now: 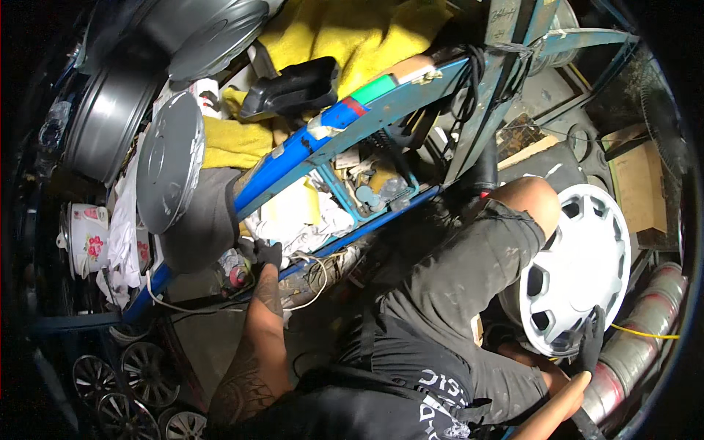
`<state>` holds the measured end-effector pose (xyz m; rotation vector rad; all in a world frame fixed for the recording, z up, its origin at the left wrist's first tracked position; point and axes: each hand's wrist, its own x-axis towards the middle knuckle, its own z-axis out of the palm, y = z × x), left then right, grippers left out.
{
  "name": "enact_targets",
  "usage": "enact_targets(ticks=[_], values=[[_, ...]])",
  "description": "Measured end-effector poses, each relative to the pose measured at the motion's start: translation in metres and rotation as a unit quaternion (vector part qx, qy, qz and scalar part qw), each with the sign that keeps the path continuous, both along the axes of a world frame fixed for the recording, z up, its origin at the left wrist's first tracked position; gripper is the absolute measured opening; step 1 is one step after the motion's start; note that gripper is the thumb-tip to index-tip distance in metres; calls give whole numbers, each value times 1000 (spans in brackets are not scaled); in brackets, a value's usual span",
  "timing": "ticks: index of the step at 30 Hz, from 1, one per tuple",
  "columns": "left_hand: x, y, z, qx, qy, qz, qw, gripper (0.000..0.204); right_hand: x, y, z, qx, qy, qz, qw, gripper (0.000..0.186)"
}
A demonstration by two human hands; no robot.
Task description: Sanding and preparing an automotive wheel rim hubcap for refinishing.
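Observation:
A silver-white alloy wheel (576, 271) with openings around its face stands tilted beside my bent leg on the right. My right hand (591, 341), in a dark glove, is closed on its lower right edge, with fingers lying over the face. Off to the left, my left hand (262, 251) wears a dark glove and reaches to the edge of a blue-framed bench. It is beside crumpled white cloth (297, 224) and below a dark grey cap-like piece (202, 227). Its fingers are partly hidden, so its grip is unclear.
A blue metal beam (293, 158) crosses diagonally ahead. Yellow towels (359, 33), a black tray (290, 88) and grey lids (172, 161) lie around it. A pale cable (323, 279) loops near my left arm. Several dark wheels (150, 374) sit lower left; wrapped cylinders (634, 337) lie right.

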<state>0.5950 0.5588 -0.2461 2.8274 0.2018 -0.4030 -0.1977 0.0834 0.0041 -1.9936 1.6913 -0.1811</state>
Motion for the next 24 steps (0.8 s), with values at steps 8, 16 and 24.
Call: enact_targets(ticks=[8,16,24], values=[[52,21,39,369,-31,-410,834,28,-8,-14,-21,2,-19,34,999,53],[31,-37,124,-415,137,47,898,59,-15,-24,-28,25,-27,27,999,51],[44,32,66,-577,13,-61,814,55,-5,-38,-68,64,-152,29,986,50]])
